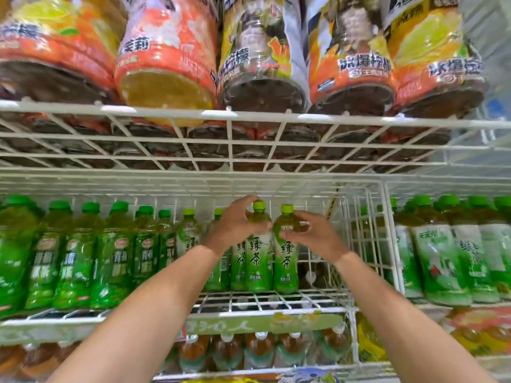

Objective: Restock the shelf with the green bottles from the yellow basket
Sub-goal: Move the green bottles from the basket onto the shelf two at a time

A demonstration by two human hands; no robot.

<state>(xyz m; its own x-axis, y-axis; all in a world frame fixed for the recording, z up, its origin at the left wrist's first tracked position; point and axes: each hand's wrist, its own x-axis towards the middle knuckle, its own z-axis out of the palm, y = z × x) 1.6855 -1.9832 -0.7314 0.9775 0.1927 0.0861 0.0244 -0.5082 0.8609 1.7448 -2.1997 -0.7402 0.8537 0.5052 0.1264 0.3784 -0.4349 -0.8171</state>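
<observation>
- Left hand (237, 223): reaching up to the shelf, its fingers and thumb curling round the neck of the left bottle just under the cap.
- Right hand (313, 234): reaching up beside the left hand, its fingers and thumb gripping the shoulder of the right bottle.
- Left bottle (258, 261): green tea with a lime cap, standing upright on the shelf in the left hand's grip and touching the right bottle at its side.
- Right bottle (286, 264): same kind, standing upright on the shelf in the right hand's grip.
- Shelf (265, 310): white wire, carrying both bottles below the hands, with bare wire showing in front of them and right of the right hand.
- Back bottles (190, 233): lime-capped, standing just behind and left of the left hand.
- Dark-capped bottles (77, 258): green, standing in a row well left of the left hand.
- Divider (387, 239): white wire panel standing near the right hand, on its right.
- Far bottles (442, 258): green, standing beyond the divider.
- Big bottles (166, 64): orange-labelled, sitting on the wire rack above both hands.
- Brown bottles (260, 352): white-capped, standing on the level below the hands.
- Strip (262, 323): green label running along the shelf's front edge, under the hands.
</observation>
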